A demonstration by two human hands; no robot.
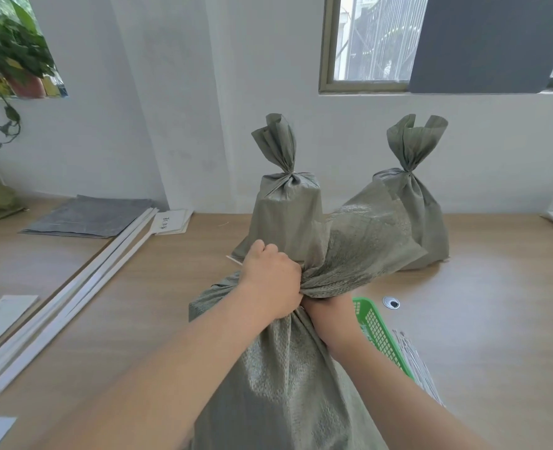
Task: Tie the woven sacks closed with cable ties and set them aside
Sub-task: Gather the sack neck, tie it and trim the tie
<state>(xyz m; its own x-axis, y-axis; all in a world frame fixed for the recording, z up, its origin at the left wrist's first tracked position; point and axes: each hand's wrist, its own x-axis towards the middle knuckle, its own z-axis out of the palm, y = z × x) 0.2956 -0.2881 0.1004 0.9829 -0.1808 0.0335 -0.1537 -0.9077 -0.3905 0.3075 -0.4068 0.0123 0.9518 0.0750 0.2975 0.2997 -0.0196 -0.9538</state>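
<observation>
Your left hand (270,280) fists the gathered neck of the grey-green woven sack (278,384) on the wooden counter (139,303); your right hand (325,311), partly hidden, clasps the neck beneath; beside it, a green plastic basket (379,336)

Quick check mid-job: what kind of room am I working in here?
Probably an office or workroom, not a warehouse: a wood-look desk with round cable grommets, white walls with a framed window, and a potted plant.
</observation>
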